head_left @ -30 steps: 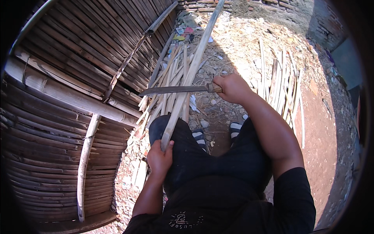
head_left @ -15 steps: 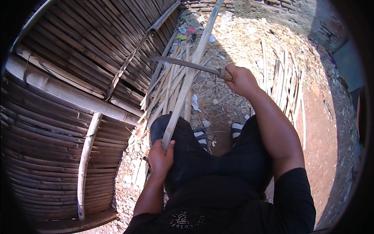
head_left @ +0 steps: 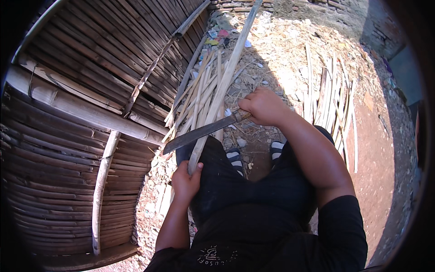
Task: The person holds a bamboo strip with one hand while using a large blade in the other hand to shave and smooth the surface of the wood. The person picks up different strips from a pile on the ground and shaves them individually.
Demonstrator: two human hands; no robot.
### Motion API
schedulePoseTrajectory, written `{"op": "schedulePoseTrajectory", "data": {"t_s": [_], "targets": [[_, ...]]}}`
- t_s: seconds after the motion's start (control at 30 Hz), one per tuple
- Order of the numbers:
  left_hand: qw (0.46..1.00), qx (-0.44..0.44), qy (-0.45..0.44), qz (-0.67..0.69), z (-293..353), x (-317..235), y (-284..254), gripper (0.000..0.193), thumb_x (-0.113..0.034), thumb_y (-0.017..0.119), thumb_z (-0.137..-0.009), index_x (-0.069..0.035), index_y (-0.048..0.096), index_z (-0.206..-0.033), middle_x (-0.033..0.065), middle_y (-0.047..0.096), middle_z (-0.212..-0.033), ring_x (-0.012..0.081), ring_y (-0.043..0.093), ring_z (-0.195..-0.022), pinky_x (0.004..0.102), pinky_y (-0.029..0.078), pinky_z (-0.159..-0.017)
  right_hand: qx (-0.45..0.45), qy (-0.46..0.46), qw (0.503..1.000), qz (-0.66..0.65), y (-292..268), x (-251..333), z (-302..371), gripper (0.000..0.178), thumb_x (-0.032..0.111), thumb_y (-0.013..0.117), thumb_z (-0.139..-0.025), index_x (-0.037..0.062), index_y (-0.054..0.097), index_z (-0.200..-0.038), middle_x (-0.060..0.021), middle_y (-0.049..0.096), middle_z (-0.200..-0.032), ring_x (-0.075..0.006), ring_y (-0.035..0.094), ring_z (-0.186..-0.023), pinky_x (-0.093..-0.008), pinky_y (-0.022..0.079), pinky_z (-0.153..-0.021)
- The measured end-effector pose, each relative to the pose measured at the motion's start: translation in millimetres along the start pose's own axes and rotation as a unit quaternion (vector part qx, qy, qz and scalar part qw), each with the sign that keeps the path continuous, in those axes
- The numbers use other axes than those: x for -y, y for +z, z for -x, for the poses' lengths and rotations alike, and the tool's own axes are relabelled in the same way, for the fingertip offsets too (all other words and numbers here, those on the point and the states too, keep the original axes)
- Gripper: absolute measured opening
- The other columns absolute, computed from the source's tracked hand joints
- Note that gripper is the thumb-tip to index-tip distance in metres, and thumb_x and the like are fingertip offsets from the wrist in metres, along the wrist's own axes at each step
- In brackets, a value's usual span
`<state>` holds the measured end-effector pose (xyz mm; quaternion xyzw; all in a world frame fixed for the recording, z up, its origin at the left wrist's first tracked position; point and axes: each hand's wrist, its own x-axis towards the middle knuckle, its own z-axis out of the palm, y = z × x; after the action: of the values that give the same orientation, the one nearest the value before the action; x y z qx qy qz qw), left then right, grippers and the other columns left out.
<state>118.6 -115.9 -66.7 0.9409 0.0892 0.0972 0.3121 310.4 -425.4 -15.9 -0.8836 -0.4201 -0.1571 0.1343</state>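
Note:
My left hand [head_left: 186,181] is closed around the near end of a long, pale bamboo strip [head_left: 222,94]. The strip slants away over my left thigh toward the brick wall at the back. My right hand [head_left: 263,107] grips the wooden handle of a machete [head_left: 199,132]. Its dark, broad blade points left and lies across the strip, a short way beyond my left hand. Whether the edge touches the strip or bites into it, I cannot tell.
Several split bamboo strips [head_left: 195,102] lie heaped on the left, by a bamboo-slat wall [head_left: 54,163]. Another bundle of strips [head_left: 333,97] rests on the ground at right. Shavings and rubble cover the ground around my sandalled feet [head_left: 234,159]. A brick wall [head_left: 312,11] stands behind.
My right hand has drawn the machete nearer along the strip, from well past my knee to close by my left hand. My left hand has stayed almost still.

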Motion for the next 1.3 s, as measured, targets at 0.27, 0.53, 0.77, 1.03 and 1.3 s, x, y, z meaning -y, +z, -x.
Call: {"op": "schedulePoseTrajectory", "data": {"t_s": [0.27, 0.53, 0.77, 1.03, 1.3], "targets": [[0.990, 0.092, -0.030, 0.107, -13.9, 13.8, -10.2, 0.042, -0.041, 0.075, -0.098, 0.000, 0.067, -0.097, 0.0105, 0.065, -0.071, 0.0192, 0.061, -0.065, 0.0361, 0.049, -0.063, -0.048, 0.163, 0.984, -0.044, -7.0, -28.1, 16.1, 0.030, 0.017, 0.080, -0.075, 0.0094, 0.063, -0.098, -0.0158, 0.067, -0.083, -0.0410, 0.068, -0.084, -0.0508, 0.053, -0.075], [0.971, 0.164, -0.044, 0.169, -6.9, 11.5, -26.8, 0.037, -0.033, 0.080, -0.095, -0.006, 0.057, -0.083, -0.0010, 0.053, -0.070, 0.0089, 0.048, -0.068, 0.0294, 0.043, -0.061, -0.033, -0.057, 0.998, 0.001, 2.5, 9.2, 1.3, 0.029, 0.016, 0.080, -0.070, 0.0122, 0.062, -0.093, -0.0071, 0.067, -0.081, -0.0327, 0.067, -0.080, -0.0437, 0.049, -0.079], [0.975, 0.133, -0.061, 0.168, -9.1, 16.8, -16.3, 0.039, -0.032, 0.080, -0.095, -0.008, 0.054, -0.080, -0.0024, 0.052, -0.068, 0.0077, 0.046, -0.065, 0.0281, 0.041, -0.059, -0.084, 0.200, 0.975, -0.051, -3.5, -34.2, 10.7, 0.025, 0.017, 0.076, -0.076, 0.0101, 0.061, -0.095, -0.0125, 0.068, -0.081, -0.0398, 0.068, -0.082, -0.0524, 0.054, -0.072], [0.972, 0.127, -0.074, 0.182, -7.2, 12.0, -14.2, 0.037, -0.034, 0.080, -0.095, -0.006, 0.059, -0.083, -0.0005, 0.058, -0.069, 0.0089, 0.051, -0.066, 0.0296, 0.044, -0.061, -0.050, -0.011, 0.999, 0.000, 12.0, -3.7, 4.1, 0.020, 0.017, 0.076, -0.074, 0.0120, 0.063, -0.089, -0.0094, 0.068, -0.079, -0.0351, 0.070, -0.077, -0.0479, 0.053, -0.073], [0.991, 0.088, -0.051, 0.084, 1.3, 6.4, -9.1, 0.040, -0.037, 0.081, -0.092, 0.000, 0.068, -0.094, 0.0106, 0.067, -0.071, 0.0141, 0.063, -0.067, 0.0340, 0.050, -0.063, -0.024, 0.086, 0.996, -0.013, 1.5, -9.2, 2.3, 0.022, 0.016, 0.075, -0.076, 0.0103, 0.063, -0.093, -0.0128, 0.069, -0.080, -0.0364, 0.069, -0.083, -0.0479, 0.053, -0.079]]}}
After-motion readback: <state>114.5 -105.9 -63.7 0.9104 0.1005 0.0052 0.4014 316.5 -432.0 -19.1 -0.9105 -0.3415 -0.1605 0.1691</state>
